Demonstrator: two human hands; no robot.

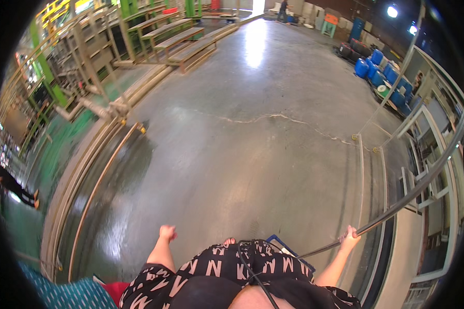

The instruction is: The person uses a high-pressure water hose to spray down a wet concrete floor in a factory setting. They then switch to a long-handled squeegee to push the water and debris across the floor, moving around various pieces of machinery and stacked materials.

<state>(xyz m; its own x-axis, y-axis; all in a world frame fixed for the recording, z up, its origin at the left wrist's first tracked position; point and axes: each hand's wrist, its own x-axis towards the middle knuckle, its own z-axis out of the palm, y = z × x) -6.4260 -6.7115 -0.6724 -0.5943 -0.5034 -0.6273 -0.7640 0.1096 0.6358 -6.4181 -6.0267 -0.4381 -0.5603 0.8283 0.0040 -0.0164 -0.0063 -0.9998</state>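
"What do we see in the head view?"

"Our right hand (349,238) is clamped around a dark pole (386,213). The pole slants from beside our clothes (206,265) up to the right-hand rim."

"And its lower end?"

"It reaches a blue-edged thing (279,242). Our clothes cover part of that, so we can't tell whether the two are joined."

"What about our left hand (167,233)?"

"It hangs out over the floor (232,159), well apart from the pole, and we see nothing in it. It's too small and blurred for us to tell whether its fingers are apart or together."

"Which step are we on, then?"

"We'd judge it to be handling the pole one-handed: perhaps carrying it, perhaps working it along the floor. One picture won't settle which."

"And what does the next move call for?"

"A firm right grip, we think, and an eye on the pole's upper stretch. It crosses in front of the pale rack (451,206), and we can't tell how near they are, so a wide swing could knock it. Our left hand looks free to help steer."
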